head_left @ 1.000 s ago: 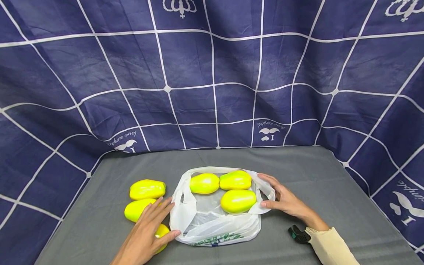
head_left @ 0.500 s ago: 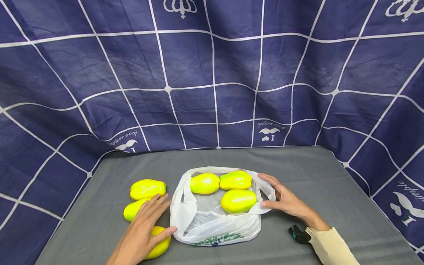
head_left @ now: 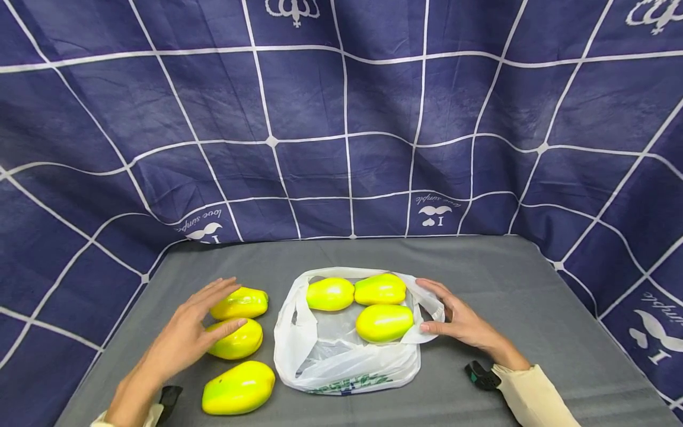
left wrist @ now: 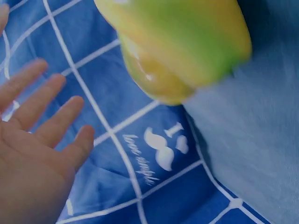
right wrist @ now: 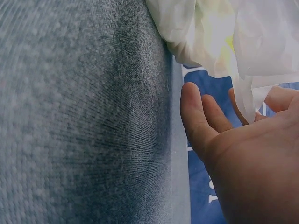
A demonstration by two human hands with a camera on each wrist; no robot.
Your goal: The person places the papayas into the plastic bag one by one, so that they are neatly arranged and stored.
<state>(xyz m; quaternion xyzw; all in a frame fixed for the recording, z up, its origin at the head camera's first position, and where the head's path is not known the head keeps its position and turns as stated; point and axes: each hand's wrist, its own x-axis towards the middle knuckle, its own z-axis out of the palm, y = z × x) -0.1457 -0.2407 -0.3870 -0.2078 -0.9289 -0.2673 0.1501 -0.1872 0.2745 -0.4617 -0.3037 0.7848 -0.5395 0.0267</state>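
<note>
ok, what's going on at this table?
A person is handling yellow-green fruit and a white plastic bag. The right hand holds the bag at its right handle, with three fruits visible in the bag's open mouth. Three more lie outside, left of the bag: a far fruit, a middle fruit and a near fruit. The left hand is open by the far and middle ones, gripping neither.

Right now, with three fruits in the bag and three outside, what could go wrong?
The left hand is close to two rounded fruits outside the bag; a bump might roll them. The right hand is at the bag's edge; a tug could shift it and the fruits inside.
</note>
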